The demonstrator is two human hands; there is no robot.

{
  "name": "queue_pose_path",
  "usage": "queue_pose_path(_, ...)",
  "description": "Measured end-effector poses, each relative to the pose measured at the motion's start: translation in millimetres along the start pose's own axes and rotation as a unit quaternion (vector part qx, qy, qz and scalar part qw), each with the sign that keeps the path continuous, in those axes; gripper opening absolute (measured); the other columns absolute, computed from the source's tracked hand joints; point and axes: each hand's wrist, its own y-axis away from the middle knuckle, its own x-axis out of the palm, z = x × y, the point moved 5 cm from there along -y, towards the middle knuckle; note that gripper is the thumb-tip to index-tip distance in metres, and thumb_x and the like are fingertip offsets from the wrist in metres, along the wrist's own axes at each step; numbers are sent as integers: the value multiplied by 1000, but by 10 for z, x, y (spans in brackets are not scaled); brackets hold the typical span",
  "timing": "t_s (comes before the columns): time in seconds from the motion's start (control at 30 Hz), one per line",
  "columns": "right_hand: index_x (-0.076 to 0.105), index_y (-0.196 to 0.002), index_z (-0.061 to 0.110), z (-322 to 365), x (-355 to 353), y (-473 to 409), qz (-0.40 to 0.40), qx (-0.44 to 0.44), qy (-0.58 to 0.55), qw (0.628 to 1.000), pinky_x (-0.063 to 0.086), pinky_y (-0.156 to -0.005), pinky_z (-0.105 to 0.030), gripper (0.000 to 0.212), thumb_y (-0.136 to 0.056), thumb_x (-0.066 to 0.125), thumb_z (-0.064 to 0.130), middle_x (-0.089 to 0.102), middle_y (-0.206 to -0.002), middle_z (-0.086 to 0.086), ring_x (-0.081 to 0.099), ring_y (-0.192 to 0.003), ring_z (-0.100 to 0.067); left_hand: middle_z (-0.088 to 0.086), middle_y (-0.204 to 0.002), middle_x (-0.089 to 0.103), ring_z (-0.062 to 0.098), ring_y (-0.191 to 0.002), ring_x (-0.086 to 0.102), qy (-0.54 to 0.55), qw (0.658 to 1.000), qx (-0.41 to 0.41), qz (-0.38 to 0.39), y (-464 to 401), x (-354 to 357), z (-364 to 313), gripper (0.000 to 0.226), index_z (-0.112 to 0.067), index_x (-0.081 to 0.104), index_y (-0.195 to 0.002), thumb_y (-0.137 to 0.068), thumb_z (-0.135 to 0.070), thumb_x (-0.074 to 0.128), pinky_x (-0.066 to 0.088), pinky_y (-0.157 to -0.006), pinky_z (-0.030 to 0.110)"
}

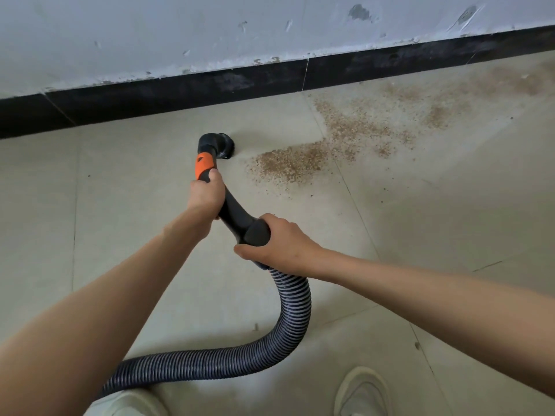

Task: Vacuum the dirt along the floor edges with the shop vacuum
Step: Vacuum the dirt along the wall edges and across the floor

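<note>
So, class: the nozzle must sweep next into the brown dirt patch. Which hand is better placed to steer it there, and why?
Left. The left hand grips the wand just behind the brush nozzle, beside the dirt patch. The right hand holds the hose cuff, farther back.

Tiled floor [150,181] under me: brown dirt [303,162] scattered right, nozzle [223,147] resting down, hose [210,367] trailing, my shoes [362,391].

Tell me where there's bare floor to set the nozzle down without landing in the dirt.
Bare tile lies left of the brush nozzle, between the black baseboard and the left hand. Right of the nozzle is crowded: the dirt patch spreads up toward the baseboard. The corrugated hose loops across the floor nearest you.
</note>
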Motion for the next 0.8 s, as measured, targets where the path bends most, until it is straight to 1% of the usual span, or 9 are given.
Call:
queue_pose_path(0.1, 48, -95, 23, -85, 43, 136, -3, 13, 13, 1000, 47, -58, -23, 34, -79, 70, 43, 61, -75, 11, 59, -66, -3, 4, -80, 45, 15, -68, 47, 3, 1000, 1, 4, 161, 44, 90, 34, -7, 41, -113, -99, -36, 30, 38, -55, 27)
queue_pose_path(0.17, 48, -96, 24, -153, 55, 221, -5, 23, 14, 1000, 50, -63, -27, 35, -78, 69, 45, 63, -75, 9, 62, -68, -7, 4, -80, 45, 12, -65, 44, 9, 1000, 0, 10, 243, 109, 134, 32, -8, 40, -111, -99, -36, 30, 34, -51, 26)
queue_pose_path(0.23, 48, -98, 23, -232, 54, 308, -7, 32, 11, 999, 54, -68, -32, 36, -78, 69, 45, 66, -77, 6, 65, -71, -11, 4, -80, 44, 12, -65, 43, 11, 1000, 1, 18, 323, 194, 171, 36, -6, 42, -115, -99, -36, 30, 32, -50, 26)
queue_pose_path(0.33, 49, -101, 21, -350, -4, 405, -14, 43, 10, 999, 57, -74, -39, 39, -78, 68, 46, 66, -83, 2, 67, -76, -17, 3, -76, 41, 13, -65, 43, 7, 999, 5, 34, 397, 351, 189, 43, -2, 43, -121, -99, -36, 31, 32, -51, 26)
queue_pose_path(0.57, 50, -101, 22, -585, -245, 442, -46, 72, 3, 996, 57, -75, -41, 41, -76, 68, 48, 67, -82, 2, 68, -75, -17, 2, -74, 39, 14, -64, 41, -9, 997, 23, 66, 414, 733, 34, 49, 1, 42, -126, -99, -37, 30, 32, -53, 28)
queue_pose_path(0.67, 49, -99, 23, -684, -361, 446, -67, 89, -8, 994, 55, -71, -35, 38, -75, 68, 47, 67, -77, 4, 66, -72, -13, 8, -91, 50, 19, -77, 48, -12, 996, 31, 85, 431, 902, -77, 43, -4, 41, -122, -99, -39, 30, 38, -62, 29)
queue_pose_path(0.7, 49, -98, 24, -718, -409, 453, -77, 94, -12, 993, 53, -67, -31, 37, -76, 68, 47, 66, -76, 5, 64, -70, -11, 8, -92, 50, 20, -79, 48, -15, 995, 38, 92, 435, 968, -126, 40, -6, 43, -117, -99, -39, 31, 38, -63, 29)
queue_pose_path(0.77, 50, -100, 24, -787, -489, 471, -97, 102, -24, 990, 48, -63, -25, 37, -78, 68, 47, 65, -78, 7, 61, -69, -7, 5, -85, 46, 16, -73, 47, -22, 993, 51, 104, 438, 1116, -206, 30, -10, 44, -101, -99, -37, 32, 36, -56, 26)
queue_pose_path(0.8, 50, -102, 24, -821, -523, 476, -107, 106, -30, 988, 47, -61, -23, 37, -78, 68, 47, 63, -80, 8, 59, -69, -5, 4, -82, 45, 16, -73, 47, -24, 992, 55, 111, 441, 1186, -239, 28, -11, 42, -101, -100, -37, 32, 35, -55, 25)
